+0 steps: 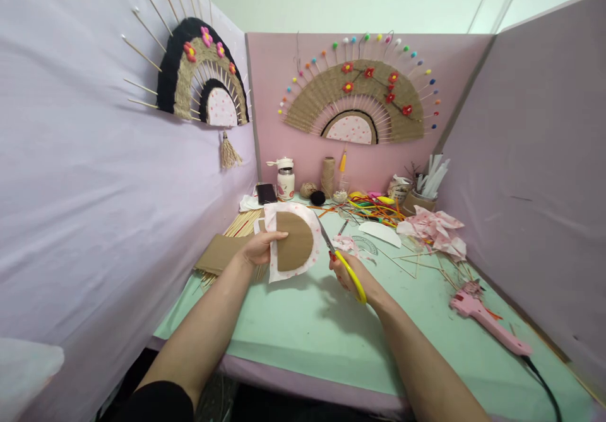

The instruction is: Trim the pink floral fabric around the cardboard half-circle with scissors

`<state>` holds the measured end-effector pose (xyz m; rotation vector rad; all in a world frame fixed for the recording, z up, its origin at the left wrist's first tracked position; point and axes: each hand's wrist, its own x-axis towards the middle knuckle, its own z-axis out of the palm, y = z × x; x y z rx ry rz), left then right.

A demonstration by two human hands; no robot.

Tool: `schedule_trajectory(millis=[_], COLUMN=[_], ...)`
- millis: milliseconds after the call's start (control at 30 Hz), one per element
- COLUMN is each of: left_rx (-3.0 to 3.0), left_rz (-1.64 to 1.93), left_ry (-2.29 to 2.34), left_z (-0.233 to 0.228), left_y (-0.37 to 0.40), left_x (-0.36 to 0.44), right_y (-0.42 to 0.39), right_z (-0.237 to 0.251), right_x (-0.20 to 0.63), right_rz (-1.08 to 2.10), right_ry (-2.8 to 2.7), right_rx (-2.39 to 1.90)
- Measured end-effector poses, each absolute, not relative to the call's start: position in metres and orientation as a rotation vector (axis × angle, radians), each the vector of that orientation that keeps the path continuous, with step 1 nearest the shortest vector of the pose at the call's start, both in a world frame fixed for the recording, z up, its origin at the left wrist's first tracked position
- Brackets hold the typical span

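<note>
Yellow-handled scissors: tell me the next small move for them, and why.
Probably bring the yellow-handled scissors to the spotted cloth's curved margin and make one short snip, stopping before the brown half-round card. A band of cloth shows beyond the card's curve, the left hand holds both, and the right hand has the blades beside that edge.

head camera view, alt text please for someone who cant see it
A person's left hand holds a brown half-round card against a pink-spotted white sheet, while the right hand holds yellow-handled scissors near its curved edge. On the pale green table, a pink glue gun lies at right; decorated fans hang beyond.
</note>
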<state>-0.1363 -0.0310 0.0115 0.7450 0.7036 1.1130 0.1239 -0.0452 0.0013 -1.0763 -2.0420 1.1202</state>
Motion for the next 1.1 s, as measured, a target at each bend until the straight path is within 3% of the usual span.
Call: schedule_trajectory(millis=[1100], left_rx=[0.695], left_rz=[1.128], left_ry=[0.722], left_z=[0.0182], left_y=[-0.0329], left_x=[-0.1348], right_y=[-0.0449], right_z=[0.0023], right_x=[0.1260], right_rz=[1.082], right_ry=[-2.016], right_rx=[-1.181])
